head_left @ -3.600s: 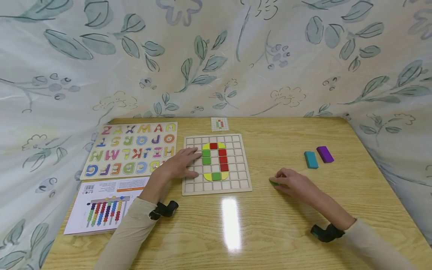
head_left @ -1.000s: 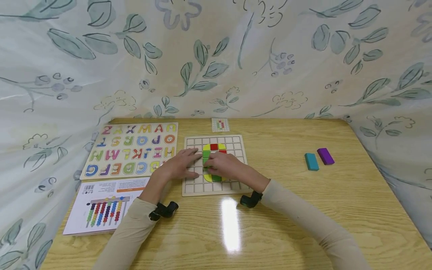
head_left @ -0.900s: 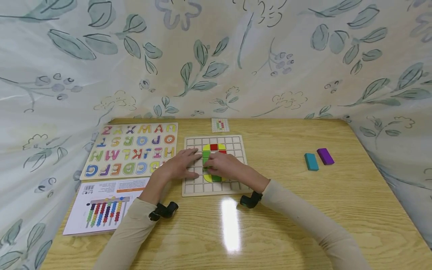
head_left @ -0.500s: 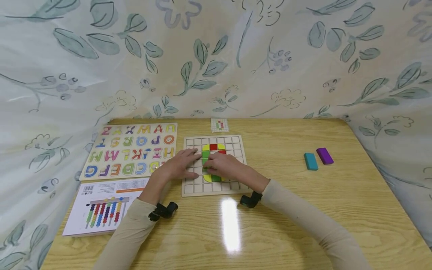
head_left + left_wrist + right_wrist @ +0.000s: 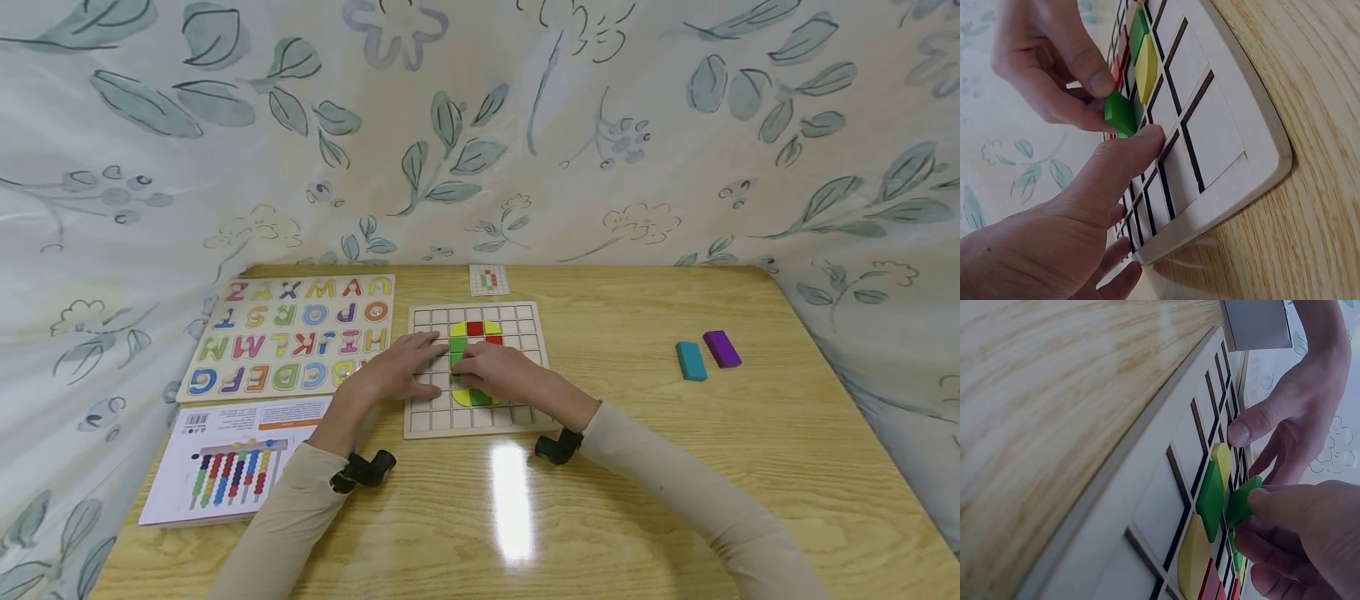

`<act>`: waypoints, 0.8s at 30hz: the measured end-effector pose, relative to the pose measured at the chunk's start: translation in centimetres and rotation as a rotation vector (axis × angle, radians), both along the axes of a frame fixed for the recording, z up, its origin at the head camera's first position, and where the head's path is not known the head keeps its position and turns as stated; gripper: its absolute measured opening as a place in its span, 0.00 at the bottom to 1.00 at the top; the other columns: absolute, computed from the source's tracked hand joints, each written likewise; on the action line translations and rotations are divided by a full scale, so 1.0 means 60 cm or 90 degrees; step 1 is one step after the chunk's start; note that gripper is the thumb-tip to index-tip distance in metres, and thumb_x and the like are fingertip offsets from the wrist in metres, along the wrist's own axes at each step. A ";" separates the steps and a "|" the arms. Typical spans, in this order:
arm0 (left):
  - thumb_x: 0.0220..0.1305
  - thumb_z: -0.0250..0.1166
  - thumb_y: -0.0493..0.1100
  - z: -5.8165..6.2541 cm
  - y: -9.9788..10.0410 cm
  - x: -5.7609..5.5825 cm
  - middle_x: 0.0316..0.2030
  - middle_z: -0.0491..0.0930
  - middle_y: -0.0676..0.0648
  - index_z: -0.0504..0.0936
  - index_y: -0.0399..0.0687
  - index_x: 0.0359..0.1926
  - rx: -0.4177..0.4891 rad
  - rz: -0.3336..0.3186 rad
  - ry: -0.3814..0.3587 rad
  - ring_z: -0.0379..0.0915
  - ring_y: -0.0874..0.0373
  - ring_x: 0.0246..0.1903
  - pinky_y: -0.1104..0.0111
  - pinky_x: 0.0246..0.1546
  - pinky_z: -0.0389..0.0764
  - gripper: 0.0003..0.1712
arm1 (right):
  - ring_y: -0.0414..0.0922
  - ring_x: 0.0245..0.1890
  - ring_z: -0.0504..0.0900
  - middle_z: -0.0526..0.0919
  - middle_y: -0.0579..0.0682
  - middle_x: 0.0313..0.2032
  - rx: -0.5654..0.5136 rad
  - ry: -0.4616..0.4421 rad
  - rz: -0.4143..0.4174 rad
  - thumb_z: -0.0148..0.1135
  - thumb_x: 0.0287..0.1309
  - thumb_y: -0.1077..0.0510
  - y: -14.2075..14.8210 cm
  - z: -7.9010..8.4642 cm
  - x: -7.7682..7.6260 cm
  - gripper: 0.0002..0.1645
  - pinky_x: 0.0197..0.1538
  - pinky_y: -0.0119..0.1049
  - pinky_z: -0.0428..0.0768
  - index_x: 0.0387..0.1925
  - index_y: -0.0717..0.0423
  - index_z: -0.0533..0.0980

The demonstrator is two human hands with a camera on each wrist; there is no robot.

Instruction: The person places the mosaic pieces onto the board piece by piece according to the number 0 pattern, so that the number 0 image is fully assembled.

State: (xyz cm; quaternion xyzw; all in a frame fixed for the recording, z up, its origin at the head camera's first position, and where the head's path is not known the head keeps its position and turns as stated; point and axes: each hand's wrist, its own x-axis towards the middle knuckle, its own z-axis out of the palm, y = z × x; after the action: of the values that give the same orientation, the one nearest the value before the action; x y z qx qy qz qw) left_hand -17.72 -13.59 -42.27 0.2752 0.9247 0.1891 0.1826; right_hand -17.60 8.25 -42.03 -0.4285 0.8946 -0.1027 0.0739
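Observation:
A square wooden grid board carries red, green and yellow tiles laid in a ring. My left hand rests on the board's left part with fingers spread and holds nothing; its thumb touches the grid in the left wrist view. Between thumb and fingers, my right hand pinches a green square tile, tilted on edge at the ring's left side. Beside that tile sit a yellow corner tile and another green tile. The right hand hides much of the ring in the head view.
Behind the board lies a small pattern card. An alphabet puzzle and a white box with an abacus picture are at left. Turquoise and purple blocks lie at right. A patterned cloth hangs behind.
Since the earliest frame, my right hand has carried the green tile from the table at right leftward onto the board. Over the last second both hands have stayed nearly still.

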 end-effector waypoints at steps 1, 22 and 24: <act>0.62 0.67 0.52 0.000 0.000 0.000 0.74 0.55 0.40 0.63 0.48 0.72 0.000 0.001 0.000 0.47 0.40 0.74 0.46 0.71 0.61 0.41 | 0.43 0.43 0.81 0.82 0.48 0.43 0.002 0.004 0.002 0.62 0.63 0.54 0.000 0.000 0.000 0.13 0.43 0.33 0.83 0.48 0.50 0.83; 0.62 0.67 0.53 -0.001 0.001 -0.001 0.74 0.54 0.41 0.62 0.49 0.72 -0.012 0.000 0.002 0.47 0.41 0.74 0.46 0.70 0.61 0.41 | 0.43 0.41 0.81 0.83 0.49 0.42 0.016 0.001 0.001 0.62 0.62 0.55 -0.004 0.007 0.002 0.15 0.44 0.33 0.83 0.50 0.52 0.83; 0.62 0.67 0.52 0.000 0.002 0.000 0.75 0.54 0.41 0.62 0.49 0.72 -0.012 0.004 -0.006 0.46 0.41 0.74 0.46 0.71 0.60 0.41 | 0.42 0.40 0.81 0.83 0.49 0.41 0.009 -0.005 -0.001 0.63 0.62 0.56 -0.004 0.006 0.002 0.16 0.43 0.33 0.82 0.50 0.52 0.83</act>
State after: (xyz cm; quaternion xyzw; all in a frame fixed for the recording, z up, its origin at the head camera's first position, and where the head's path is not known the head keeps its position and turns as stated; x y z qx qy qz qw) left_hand -17.70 -13.44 -42.28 0.2698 0.9265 0.1824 0.1885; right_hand -17.48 8.02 -41.70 -0.4267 0.8954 -0.0984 0.0804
